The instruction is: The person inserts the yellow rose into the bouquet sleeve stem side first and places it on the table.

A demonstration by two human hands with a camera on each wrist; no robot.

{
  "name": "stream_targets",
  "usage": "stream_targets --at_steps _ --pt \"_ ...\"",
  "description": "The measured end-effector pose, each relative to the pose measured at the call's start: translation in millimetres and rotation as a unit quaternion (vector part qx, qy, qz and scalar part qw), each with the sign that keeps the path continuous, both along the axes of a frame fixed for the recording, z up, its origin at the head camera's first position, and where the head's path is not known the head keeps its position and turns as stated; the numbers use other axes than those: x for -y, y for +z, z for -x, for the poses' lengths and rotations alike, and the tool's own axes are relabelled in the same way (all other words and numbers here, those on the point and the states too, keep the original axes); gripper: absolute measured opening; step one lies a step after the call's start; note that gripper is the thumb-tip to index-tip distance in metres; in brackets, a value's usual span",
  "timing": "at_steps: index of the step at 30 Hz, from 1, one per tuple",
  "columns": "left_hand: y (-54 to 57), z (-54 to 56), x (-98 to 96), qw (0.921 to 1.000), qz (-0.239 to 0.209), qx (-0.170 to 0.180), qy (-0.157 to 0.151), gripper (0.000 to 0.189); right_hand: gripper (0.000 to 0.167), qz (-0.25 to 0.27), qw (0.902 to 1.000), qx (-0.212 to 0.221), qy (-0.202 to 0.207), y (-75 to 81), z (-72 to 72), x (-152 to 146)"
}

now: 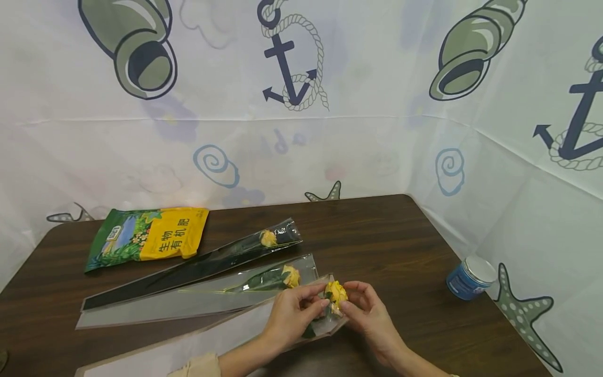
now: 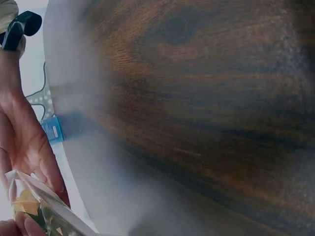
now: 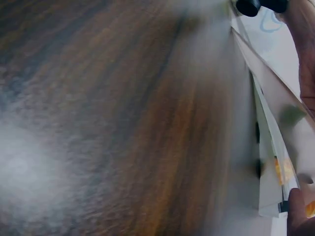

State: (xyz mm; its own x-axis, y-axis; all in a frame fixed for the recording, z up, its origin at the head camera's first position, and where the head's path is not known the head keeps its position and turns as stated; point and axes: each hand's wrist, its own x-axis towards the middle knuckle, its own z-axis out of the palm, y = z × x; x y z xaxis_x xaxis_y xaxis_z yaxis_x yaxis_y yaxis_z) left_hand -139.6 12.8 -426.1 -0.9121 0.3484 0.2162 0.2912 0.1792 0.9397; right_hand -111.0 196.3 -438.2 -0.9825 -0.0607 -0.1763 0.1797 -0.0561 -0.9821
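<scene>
A yellow rose [image 1: 336, 293] lies at the wide end of a clear, white-backed flower sleeve [image 1: 226, 337], close to the table's front. From its left side my left hand [image 1: 292, 314] pinches the rose with bent fingers and thumb. My right hand [image 1: 374, 322] holds the bloom from the right, its thumb on the lower petals and index finger behind. The left wrist view shows the rose [image 2: 27, 201] within the clear wrapping, the right palm [image 2: 29, 142] beside it. In the right wrist view a right-hand fingertip [image 3: 296, 209] meets the sleeve edge [image 3: 268, 211].
Two more wrapped yellow roses lie behind, one in a black-backed sleeve [image 1: 188, 272], one in a pale sleeve [image 1: 155, 309]. A yellow-green bag [image 1: 176, 235] lies at the back left. A blue can [image 1: 471, 277] stands at the right edge of the brown table [image 1: 377, 235], before a printed curtain.
</scene>
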Motion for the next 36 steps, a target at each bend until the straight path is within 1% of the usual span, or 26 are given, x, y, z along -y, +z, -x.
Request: stream_targets --at_steps 2,4,7,9,12,14,16,18,19,21,22,23,25,26,31,34,36 --pt "-0.1 0.6 -0.1 1.0 -0.001 0.001 -0.002 0.032 0.047 0.002 1.0 -0.007 0.006 -0.5 -2.3 -0.3" --pt "-0.3 1.3 -0.4 1.0 0.001 0.0 -0.002 0.032 0.047 -0.008 0.9996 -0.013 0.024 -1.6 -3.9 -0.6" --pt "-0.6 2.2 -0.8 1.0 0.002 -0.002 -0.006 0.033 0.052 -0.026 0.9979 -0.014 0.058 -3.9 -4.6 -0.5" --pt "-0.3 2.3 -0.1 0.9999 0.01 -0.005 -0.011 0.035 0.057 -0.034 0.9969 -0.014 0.07 -5.5 -4.5 -0.2" --pt "-0.2 1.1 7.5 0.9991 0.03 -0.024 -0.014 0.039 0.059 -0.033 0.9972 -0.01 0.066 -6.7 -4.1 -0.4" --pt "-1.3 -1.6 18.5 0.9967 0.06 -0.055 -0.003 0.043 0.059 -0.031 0.9981 -0.009 0.052 -6.7 -3.3 -1.6" --pt "-5.2 -5.5 32.6 0.9898 0.103 -0.097 0.014 0.05 0.059 -0.029 0.9988 -0.01 0.039 -6.1 -2.4 -3.9" --pt "-11.2 -10.6 46.7 0.9794 0.152 -0.131 0.024 0.059 0.059 -0.022 0.9991 -0.014 0.033 -5.3 -1.5 -6.7" --pt "-14.9 -13.3 52.8 0.9717 0.182 -0.148 0.028 0.064 0.059 -0.02 0.9991 -0.017 0.033 -4.9 -1.3 -8.1" --pt "-22.7 -17.7 62.0 0.9596 0.226 -0.166 0.021 0.072 0.059 -0.018 0.9989 -0.024 0.037 -4.3 -1.3 -10.3" --pt "-26.5 -19.2 65.1 0.955 0.242 -0.171 0.015 0.074 0.059 -0.016 0.9987 -0.028 0.04 -4.2 -1.3 -11.0" --pt "-29.9 -20.4 67.3 0.9525 0.251 -0.172 0.008 0.075 0.059 -0.014 0.9985 -0.032 0.043 -4.3 -1.3 -11.4" --pt "-36.3 -21.9 69.7 0.9493 0.262 -0.174 -0.001 0.075 0.058 -0.015 0.998 -0.039 0.048 -4.9 -1.7 -11.6" --pt "-39.1 -22.2 70.2 0.9491 0.262 -0.175 -0.005 0.075 0.058 -0.014 0.9978 -0.041 0.05 -5.6 -1.9 -11.5" --pt "-50.2 -23.9 70.6 0.9531 0.245 -0.176 -0.023 0.071 0.059 -0.019 0.9972 -0.037 0.062 -9.5 -3.6 -10.6" --pt "-54.6 -24.8 70.2 0.9508 0.239 -0.196 -0.026 0.07 0.061 -0.015 0.9967 -0.036 0.071 -11.4 -5.8 -9.6" --pt "-56.6 -25.1 69.7 0.9477 0.236 -0.214 -0.027 0.069 0.063 -0.015 0.9968 -0.038 0.069 -13.1 -6.9 -7.7"
